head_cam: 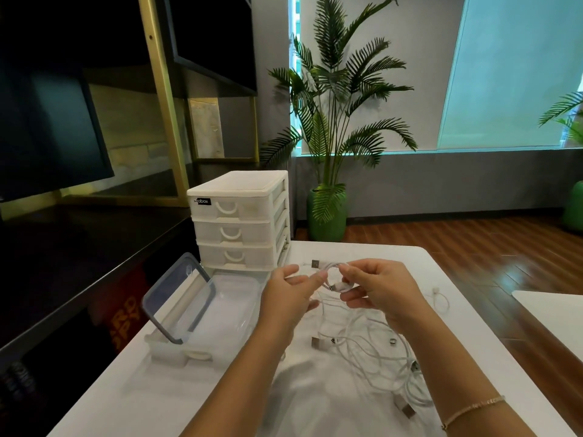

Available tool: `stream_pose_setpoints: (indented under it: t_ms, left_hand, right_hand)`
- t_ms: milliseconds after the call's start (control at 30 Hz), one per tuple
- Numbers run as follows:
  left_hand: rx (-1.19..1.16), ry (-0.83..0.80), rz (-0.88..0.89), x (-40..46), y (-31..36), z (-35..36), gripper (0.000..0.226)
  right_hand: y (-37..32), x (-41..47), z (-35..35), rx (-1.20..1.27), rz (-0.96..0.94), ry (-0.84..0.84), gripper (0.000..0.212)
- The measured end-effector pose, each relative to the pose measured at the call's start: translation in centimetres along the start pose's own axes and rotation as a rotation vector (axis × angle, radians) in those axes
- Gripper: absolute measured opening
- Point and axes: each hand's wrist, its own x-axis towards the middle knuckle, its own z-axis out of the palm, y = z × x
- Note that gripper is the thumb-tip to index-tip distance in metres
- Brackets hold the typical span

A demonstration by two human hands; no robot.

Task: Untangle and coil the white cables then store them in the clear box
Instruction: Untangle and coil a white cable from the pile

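Both my hands hold one small coil of white cable (331, 272) above the white table (189, 389). My right hand (381, 291) pinches the coil at its right side, near a connector. My left hand (290, 294) touches the coil's left side with its fingertips, just below a metal USB plug (315, 264). Below the hands a tangled pile of white cables (372, 351) lies on the table with several plugs showing. The clear box (233, 288) stands open to the left, its lid (176, 298) leaning upright on the box's left side.
A white three-drawer organiser (239, 222) stands behind the clear box. A loose white cable end (440, 298) lies at the table's right. A dark counter runs along the left. A potted palm (328, 212) stands on the floor beyond the table.
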Motion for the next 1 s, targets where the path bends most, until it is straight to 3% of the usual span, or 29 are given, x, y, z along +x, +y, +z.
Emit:
stream_pose_setpoints:
  t_ms: [67, 167, 267, 333, 567, 733, 1000]
  left_hand:
    - [0.305, 0.086, 0.181, 0.1, 1.1, -1.7, 0.059]
    - [0.509, 0.004, 0.305, 1.0, 2.6, -4.3, 0.034]
    - [0.562, -0.149, 0.271, 2.2, 3.3, -7.0, 0.019]
    - [0.615, -0.163, 0.249, 3.1, 3.1, -8.6, 0.012]
    - [0.596, 0.04, 0.094, 6.4, 1.2, -11.5, 0.009]
    - [0.667, 0.125, -0.028, 8.2, -0.6, -11.5, 0.016]
    - [0.769, 0.225, -0.087, 9.4, -2.0, -10.4, 0.028]
  right_hand:
    - [-0.5, 0.6, 1.3, -0.071, -0.002, -0.038, 0.009]
    - [-1.1, 1.4, 3.5, -0.127, 0.021, -0.135, 0.013]
    - [-1.3, 2.3, 5.8, -0.131, 0.047, -0.222, 0.015]
    - [-1.2, 3.1, 7.5, -0.155, 0.059, -0.259, 0.014]
    - [-0.1, 5.8, 11.2, -0.167, 0.125, -0.117, 0.031]
    - [0.0, 6.4, 10.9, -0.156, 0.105, -0.057, 0.02]
    - [0.5, 6.3, 9.4, -0.229, 0.071, -0.098, 0.015]
